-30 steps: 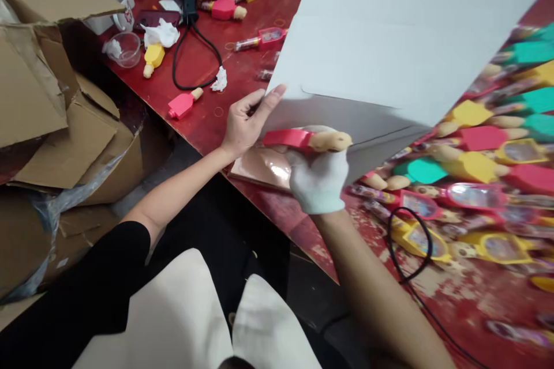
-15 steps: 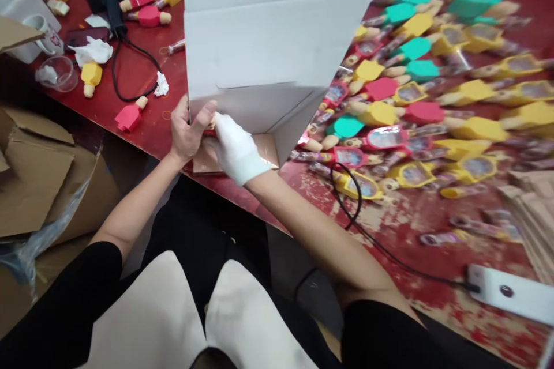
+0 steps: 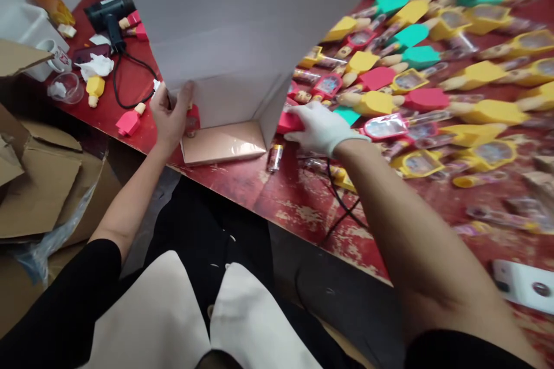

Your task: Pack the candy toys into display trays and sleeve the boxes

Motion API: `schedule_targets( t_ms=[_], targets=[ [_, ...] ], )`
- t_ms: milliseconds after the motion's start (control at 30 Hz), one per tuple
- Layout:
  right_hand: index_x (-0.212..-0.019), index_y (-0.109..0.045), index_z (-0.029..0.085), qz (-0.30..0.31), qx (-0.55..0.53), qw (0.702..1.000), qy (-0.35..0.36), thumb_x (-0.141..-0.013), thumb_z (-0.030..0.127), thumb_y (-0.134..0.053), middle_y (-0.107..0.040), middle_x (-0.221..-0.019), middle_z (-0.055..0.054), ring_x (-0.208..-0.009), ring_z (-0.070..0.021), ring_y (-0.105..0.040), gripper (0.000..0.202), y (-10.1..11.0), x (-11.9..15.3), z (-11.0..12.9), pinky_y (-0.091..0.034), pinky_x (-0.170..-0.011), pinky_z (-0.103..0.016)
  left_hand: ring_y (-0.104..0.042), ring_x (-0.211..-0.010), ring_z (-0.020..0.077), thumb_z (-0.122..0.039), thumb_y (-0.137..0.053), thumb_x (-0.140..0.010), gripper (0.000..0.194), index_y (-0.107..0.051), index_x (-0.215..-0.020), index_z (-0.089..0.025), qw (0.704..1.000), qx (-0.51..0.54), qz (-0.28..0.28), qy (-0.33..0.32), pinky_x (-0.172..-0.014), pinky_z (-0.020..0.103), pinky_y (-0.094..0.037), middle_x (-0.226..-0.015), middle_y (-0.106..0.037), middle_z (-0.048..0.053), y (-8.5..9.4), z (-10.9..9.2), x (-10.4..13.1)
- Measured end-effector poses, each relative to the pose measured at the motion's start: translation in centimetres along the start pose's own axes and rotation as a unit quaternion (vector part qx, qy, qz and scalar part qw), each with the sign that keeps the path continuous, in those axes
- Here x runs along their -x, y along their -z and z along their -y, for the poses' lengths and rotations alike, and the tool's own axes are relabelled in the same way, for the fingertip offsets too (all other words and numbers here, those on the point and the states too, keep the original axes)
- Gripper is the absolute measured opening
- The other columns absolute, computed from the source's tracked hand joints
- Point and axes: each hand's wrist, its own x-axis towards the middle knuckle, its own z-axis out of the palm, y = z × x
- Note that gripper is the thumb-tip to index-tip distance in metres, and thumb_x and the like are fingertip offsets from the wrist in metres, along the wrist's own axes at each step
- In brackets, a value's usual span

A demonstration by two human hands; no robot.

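Note:
A tall cardboard box [image 3: 225,40], pale inside, stands open toward me at the table's near edge. My bare left hand [image 3: 168,115] is closed on the box's left wall, thumb inside. Beside that thumb, a red plastic toy [image 3: 193,119] shows partly inside the box. A shiny copper-coloured flap or panel [image 3: 225,143] lies at the bottom. Right of the box, my white-gloved right hand [image 3: 318,130] has its fingers round a pink plastic toy [image 3: 289,121], partly hidden by the hand and blurred. A small clear tube with a printed label [image 3: 275,158] lies below it.
Many yellow, green and pink plastic toys with beige stems [image 3: 376,102] spread over the red table [image 3: 277,202]. A black cable runs near my right forearm to a white device [image 3: 523,285]. A heat gun [image 3: 110,17], cup and tissue lie left; cartons [image 3: 47,184] stand below.
My right hand has come out of the box and moved right to the toys, closing on a pink one. The box has shifted left and leans differently; my left hand stays on its wall.

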Motion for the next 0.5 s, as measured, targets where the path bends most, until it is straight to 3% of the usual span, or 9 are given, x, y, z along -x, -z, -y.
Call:
schedule_targets(
  t_ms=[67,167,233,300,333,400,467,500],
  targets=[
    [-0.112,-0.071,0.013,-0.006,-0.016,1.0,-0.018,-0.071,0.012,-0.08,-0.064,-0.1,-0.008,-0.08,-0.011,-0.054,0.042,1.8,0.8,-0.4,-0.046,-0.089,-0.031,-0.043,-0.057,0.0073,-0.069,-0.069,-0.082,0.048,-0.061,-0.077,-0.022,1.0,-0.001,-0.006,0.0,-0.057,0.024,-0.037,-0.064,-0.049,-0.004,0.6,0.6,-0.8],
    [-0.115,-0.068,0.011,-0.022,-0.065,0.996,-0.058,-0.091,0.012,-0.059,-0.061,-0.075,-0.003,-0.06,-0.0092,-0.052,0.026,5.2,2.8,-1.3,-0.047,-0.064,-0.026,-0.047,-0.063,0.0098,-0.069,-0.069,-0.082,0.048,-0.063,-0.077,-0.022,0.999,0.032,-0.005,0.016,-0.063,0.025,-0.043,-0.068,-0.051,-0.003,0.8,1.1,-1.3],
    [-0.102,-0.069,0.011,-0.042,-0.148,0.985,-0.082,-0.1,0.023,-0.046,-0.052,-0.063,0.001,-0.052,-0.009,-0.048,0.026,7.0,4.5,-1.6,-0.044,-0.053,-0.023,-0.047,-0.062,0.0093,-0.067,-0.072,-0.08,0.048,-0.063,-0.075,-0.02,0.997,0.063,-0.007,0.031,-0.062,0.024,-0.043,-0.067,-0.049,-0.003,0.5,1.2,-1.4],
    [-0.073,-0.061,0.022,-0.054,-0.226,0.969,-0.087,-0.102,0.043,-0.041,-0.037,-0.054,0.004,-0.045,-0.0094,-0.038,0.041,8.2,6.5,-1.0,-0.039,-0.043,-0.023,-0.046,-0.059,0.0078,-0.063,-0.074,-0.08,0.047,-0.062,-0.071,-0.018,0.995,0.089,-0.013,0.045,-0.06,0.022,-0.043,-0.064,-0.047,-0.003,0.0,1.1,-1.5],
    [-0.063,-0.051,0.027,-0.051,-0.258,0.961,-0.083,-0.097,0.056,-0.047,-0.028,-0.051,0.005,-0.042,-0.0099,-0.031,0.046,8.6,7.5,-0.3,-0.034,-0.038,-0.025,-0.047,-0.058,0.0071,-0.061,-0.075,-0.08,0.046,-0.063,-0.07,-0.018,0.994,0.095,-0.019,0.05,-0.058,0.022,-0.043,-0.064,-0.048,-0.003,-0.3,1.0,-1.5],
    [-0.056,-0.037,0.028,-0.044,-0.29,0.953,-0.07,-0.071,0.074,-0.071,-0.02,-0.048,0.006,-0.038,-0.0094,-0.021,0.06,8.7,9.4,1.9,-0.021,-0.033,-0.029,-0.05,-0.057,0.0063,-0.053,-0.077,-0.081,0.039,-0.065,-0.071,-0.017,0.992,0.099,-0.024,0.077,-0.057,0.02,-0.044,-0.063,-0.051,-0.004,-0.8,0.8,-1.5],
    [-0.06,-0.049,0.028,-0.048,-0.252,0.965,-0.06,-0.05,0.076,-0.084,-0.033,-0.047,0.003,-0.038,-0.0107,-0.029,0.061,8.0,10.8,4.9,-0.02,-0.036,-0.03,-0.058,-0.061,0.0055,-0.047,-0.072,-0.087,0.034,-0.066,-0.073,-0.016,0.987,0.09,-0.019,0.13,-0.059,0.018,-0.045,-0.063,-0.054,-0.005,-1.2,0.5,-1.5],
    [-0.068,-0.061,0.029,-0.062,-0.192,0.978,-0.043,-0.048,0.077,-0.084,-0.045,-0.051,-0.001,-0.041,-0.0127,-0.037,0.057,7.3,11.1,6.5,-0.027,-0.039,-0.033,-0.063,-0.064,0.005,-0.046,-0.065,-0.091,0.036,-0.066,-0.073,-0.014,0.984,0.084,-0.012,0.158,-0.062,0.017,-0.045,-0.064,-0.055,-0.006,-1.3,0.3,-1.5]
  ],
)
